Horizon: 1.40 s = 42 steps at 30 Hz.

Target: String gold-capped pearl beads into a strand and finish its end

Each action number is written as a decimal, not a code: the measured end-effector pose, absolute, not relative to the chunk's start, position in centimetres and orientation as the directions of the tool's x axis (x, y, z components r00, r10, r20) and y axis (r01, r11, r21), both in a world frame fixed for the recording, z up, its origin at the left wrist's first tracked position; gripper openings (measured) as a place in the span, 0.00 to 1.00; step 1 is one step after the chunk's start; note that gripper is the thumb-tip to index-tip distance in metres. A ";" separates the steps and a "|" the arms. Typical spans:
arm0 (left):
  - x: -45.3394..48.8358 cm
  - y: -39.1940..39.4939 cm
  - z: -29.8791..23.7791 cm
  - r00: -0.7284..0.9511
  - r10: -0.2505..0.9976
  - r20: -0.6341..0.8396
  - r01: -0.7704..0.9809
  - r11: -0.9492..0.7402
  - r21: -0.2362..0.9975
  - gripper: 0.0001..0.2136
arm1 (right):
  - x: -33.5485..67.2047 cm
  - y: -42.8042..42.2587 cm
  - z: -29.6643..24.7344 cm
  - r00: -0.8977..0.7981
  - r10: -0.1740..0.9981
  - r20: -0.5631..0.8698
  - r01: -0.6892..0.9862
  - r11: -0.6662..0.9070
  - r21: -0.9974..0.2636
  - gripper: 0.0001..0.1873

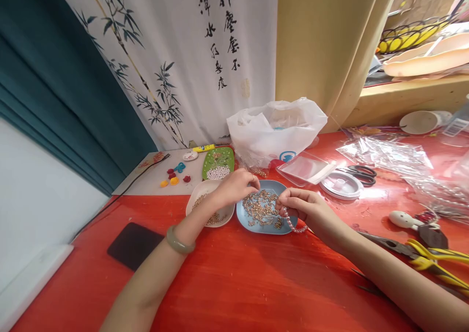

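My left hand [237,185] reaches over the blue dish [245,218] of small gold-coloured metal parts, fingertips pinched together at its far rim; what they pinch is too small to see. A pale green bangle [178,243] sits on that wrist. My right hand [305,208] is closed on a short strand of pink beads [295,227] that hangs over the blue dish's right edge. A white bowl [200,195] of tiny gold beads lies under my left wrist.
A green tray [219,162] of white pearls, a white plastic bag [275,126], clear packets, a round thread spool [341,184], black scissors [362,173] and yellow-handled pliers [432,261] lie on the red table. A black pad [134,245] lies at the left.
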<state>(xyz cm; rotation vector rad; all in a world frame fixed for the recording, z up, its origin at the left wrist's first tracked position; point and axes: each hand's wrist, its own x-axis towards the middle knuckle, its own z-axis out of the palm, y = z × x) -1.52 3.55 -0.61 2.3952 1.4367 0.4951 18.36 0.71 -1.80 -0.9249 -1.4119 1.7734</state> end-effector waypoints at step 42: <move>0.4 3.0 -1.2 0.360 0.926 -0.111 -0.016 0.125 0.992 0.08 | 18.2 0.3 -1.7 -0.466 0.880 -0.088 -0.149 -0.176 -0.973 0.07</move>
